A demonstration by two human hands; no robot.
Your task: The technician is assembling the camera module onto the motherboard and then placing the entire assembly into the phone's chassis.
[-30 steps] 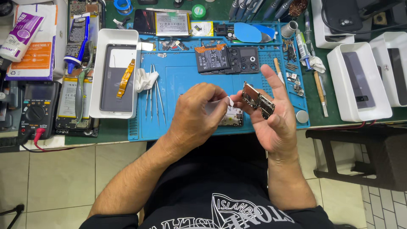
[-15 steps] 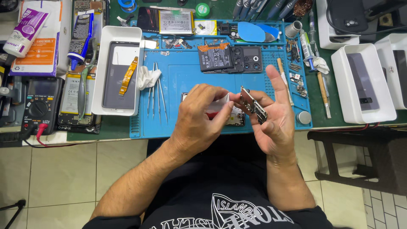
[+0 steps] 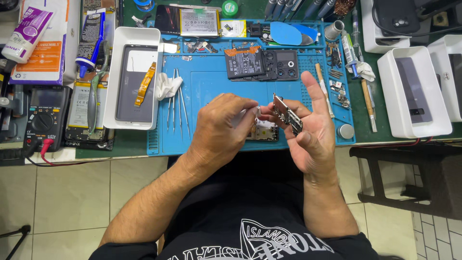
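My right hand [image 3: 310,130] holds a small phone circuit board [image 3: 287,114] tilted above the blue work mat [image 3: 211,84], index finger raised. My left hand [image 3: 221,130] pinches a small white swab or wipe [image 3: 256,111] against the board's near edge. Under both hands on the mat lies a small opened part with a pale frame [image 3: 264,131], partly hidden. A dark phone back with camera rings [image 3: 262,62] lies at the mat's far side. Tweezers and thin picks [image 3: 175,98] lie left of my left hand.
A white tray [image 3: 109,82] with a phone body and orange flex cable sits left of the mat. A multimeter [image 3: 43,118] stands far left, glue tubes [image 3: 89,41] behind it. Two more white trays [image 3: 433,113] with phones lie right. Screws and tools [image 3: 339,89] line the mat's right edge.
The hands have stayed together over the mat's middle. My left fingers have shifted slightly along the board's edge, and the board has tilted a little in my right hand.
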